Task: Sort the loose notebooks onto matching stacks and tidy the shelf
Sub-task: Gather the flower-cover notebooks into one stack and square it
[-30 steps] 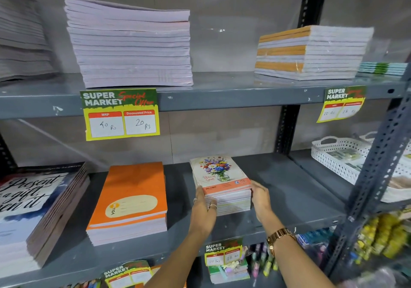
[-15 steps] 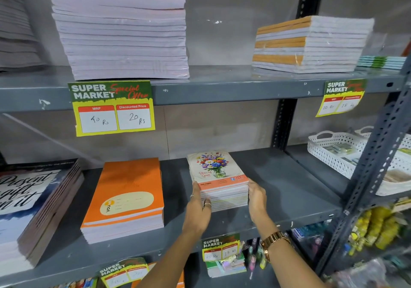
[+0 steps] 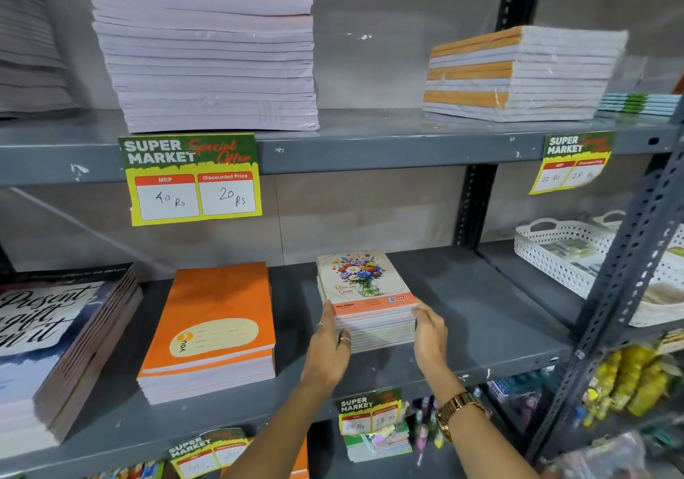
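Floral notebook stack (image 3: pixel 366 302) between flat-palmed left hand (image 3: pixel 329 345), right hand (image 3: pixel 429 338); grip seemingly pressing sides.

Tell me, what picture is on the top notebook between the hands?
A colourful flower bouquet in a vase on cream, on the top notebook, head view.

Two hands: left (image 3: pixel 329 352), right (image 3: pixel 429 338). Three stacks on the middle shelf (image 3: pixel 481 315): floral stack (image 3: pixel 366 301), orange stack (image 3: pixel 214 334), dark stack (image 3: pixel 55 349). Four stacks on the top shelf (image 3: pixel 370 145): lilac stack (image 3: pixel 207 60), wrapped stack (image 3: pixel 518 75), teal stack (image 3: pixel 640 104), grey stack (image 3: pixel 29 45) cut off at the left edge. Four price tags: big tag (image 3: pixel 192 178), right tag (image 3: pixel 572 162), two on the middle shelf's front edge, low tag (image 3: pixel 370 410) and left low tag (image 3: pixel 207 454). Two white baskets (image 3: pixel 555 252). One watch (image 3: pixel 459 410). Two rings (image 3: pixel 344 339) visible on the left hand. Notebooks per stack too fine to count.
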Demonstrator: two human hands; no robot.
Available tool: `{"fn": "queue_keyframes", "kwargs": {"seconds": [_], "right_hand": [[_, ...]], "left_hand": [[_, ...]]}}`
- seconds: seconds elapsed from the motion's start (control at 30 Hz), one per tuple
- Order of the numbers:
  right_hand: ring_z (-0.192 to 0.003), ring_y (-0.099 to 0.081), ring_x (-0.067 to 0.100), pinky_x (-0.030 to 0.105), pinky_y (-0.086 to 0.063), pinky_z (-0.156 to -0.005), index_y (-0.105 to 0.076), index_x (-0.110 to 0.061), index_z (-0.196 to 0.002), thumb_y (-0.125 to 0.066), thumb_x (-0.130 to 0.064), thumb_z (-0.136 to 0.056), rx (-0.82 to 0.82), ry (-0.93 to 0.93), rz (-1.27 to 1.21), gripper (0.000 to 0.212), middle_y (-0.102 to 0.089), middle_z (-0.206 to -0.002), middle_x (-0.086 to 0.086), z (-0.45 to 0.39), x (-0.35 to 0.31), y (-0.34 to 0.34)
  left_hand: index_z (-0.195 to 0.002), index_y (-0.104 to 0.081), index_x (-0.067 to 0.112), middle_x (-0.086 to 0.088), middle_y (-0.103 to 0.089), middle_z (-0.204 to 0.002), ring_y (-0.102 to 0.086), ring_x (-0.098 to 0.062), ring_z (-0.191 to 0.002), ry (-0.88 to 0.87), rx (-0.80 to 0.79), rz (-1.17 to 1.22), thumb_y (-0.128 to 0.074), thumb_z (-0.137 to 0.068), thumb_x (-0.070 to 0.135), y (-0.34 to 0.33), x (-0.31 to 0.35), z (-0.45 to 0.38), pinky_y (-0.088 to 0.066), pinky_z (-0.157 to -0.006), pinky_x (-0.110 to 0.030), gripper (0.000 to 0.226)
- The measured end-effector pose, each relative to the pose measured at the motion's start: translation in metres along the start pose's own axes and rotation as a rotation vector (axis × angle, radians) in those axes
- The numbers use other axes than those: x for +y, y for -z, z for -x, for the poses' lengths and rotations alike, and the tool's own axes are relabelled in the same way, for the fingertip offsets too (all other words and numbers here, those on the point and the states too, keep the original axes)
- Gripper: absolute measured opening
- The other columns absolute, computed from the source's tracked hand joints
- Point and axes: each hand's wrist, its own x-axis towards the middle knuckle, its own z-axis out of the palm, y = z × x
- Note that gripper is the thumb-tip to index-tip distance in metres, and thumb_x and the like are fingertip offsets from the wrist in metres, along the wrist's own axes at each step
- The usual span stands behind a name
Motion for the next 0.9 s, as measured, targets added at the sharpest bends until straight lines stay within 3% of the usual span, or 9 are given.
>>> {"fn": "queue_keyframes", "kwargs": {"seconds": [0.13,0.2,0.3,0.53,0.67,0.9], "right_hand": [[-0.136,-0.037,0.023,0.040,-0.033,-0.113,-0.033,-0.017,-0.145,-0.043,-0.015,-0.098,-0.092,0.197,0.444,0.048,-0.033,-0.153,0.000,-0.003,0.001,0.005],[-0.142,-0.029,0.021,0.037,-0.031,-0.113,-0.031,-0.018,-0.146,-0.042,-0.014,-0.098,-0.167,0.381,0.679,0.049,-0.023,-0.157,-0.005,-0.005,-0.001,0.008],[-0.146,-0.019,0.015,0.027,-0.007,-0.118,-0.035,-0.016,-0.144,-0.038,-0.013,-0.100,-0.256,0.535,0.901,0.044,-0.028,-0.156,-0.001,-0.012,0.001,0.010],[-0.146,-0.017,0.015,0.029,-0.014,-0.119,-0.037,-0.018,-0.143,-0.037,-0.010,-0.099,-0.272,0.585,0.954,0.045,-0.032,-0.154,-0.004,-0.020,0.001,0.014],[-0.147,-0.017,0.014,0.024,-0.009,-0.117,-0.036,-0.019,-0.144,-0.037,-0.011,-0.100,-0.276,0.639,1.000,0.045,-0.033,-0.154,-0.003,-0.020,0.000,0.016],[-0.145,-0.019,0.011,0.029,-0.027,-0.116,-0.036,-0.020,-0.144,-0.039,-0.010,-0.099,-0.292,0.612,0.983,0.046,-0.033,-0.154,-0.005,-0.019,-0.003,0.016]], "left_hand": [[-0.147,-0.013,0.027,0.001,-0.055,-0.134,-0.056,-0.017,-0.119,-0.013,0.093,-0.071,-0.047,-0.096,0.017,0.001,-0.002,-0.001,-0.050,-0.098,-0.039,0.062],[-0.148,-0.010,0.026,-0.001,-0.056,-0.132,-0.058,-0.016,-0.115,0.010,0.111,-0.121,-0.049,-0.095,0.014,0.002,-0.001,-0.002,-0.052,-0.095,-0.037,0.067],[-0.148,-0.009,0.023,-0.005,-0.058,-0.130,-0.058,-0.018,-0.115,0.046,0.104,-0.155,-0.051,-0.093,0.007,0.002,0.001,-0.003,-0.051,-0.096,-0.037,0.071],[-0.148,-0.010,0.027,-0.004,-0.058,-0.131,-0.059,-0.016,-0.115,0.034,0.105,-0.171,-0.052,-0.092,0.006,-0.001,-0.002,-0.003,-0.051,-0.095,-0.036,0.073],[-0.145,-0.022,0.031,-0.005,-0.048,-0.142,-0.058,-0.019,-0.116,-0.015,0.101,-0.232,-0.050,-0.093,0.007,0.002,-0.003,-0.005,-0.053,-0.094,-0.035,0.064],[-0.142,-0.033,0.027,-0.007,-0.050,-0.140,-0.060,-0.021,-0.113,-0.015,0.147,-0.178,-0.052,-0.091,0.002,0.000,-0.003,-0.007,-0.052,-0.093,-0.036,0.060]]}}
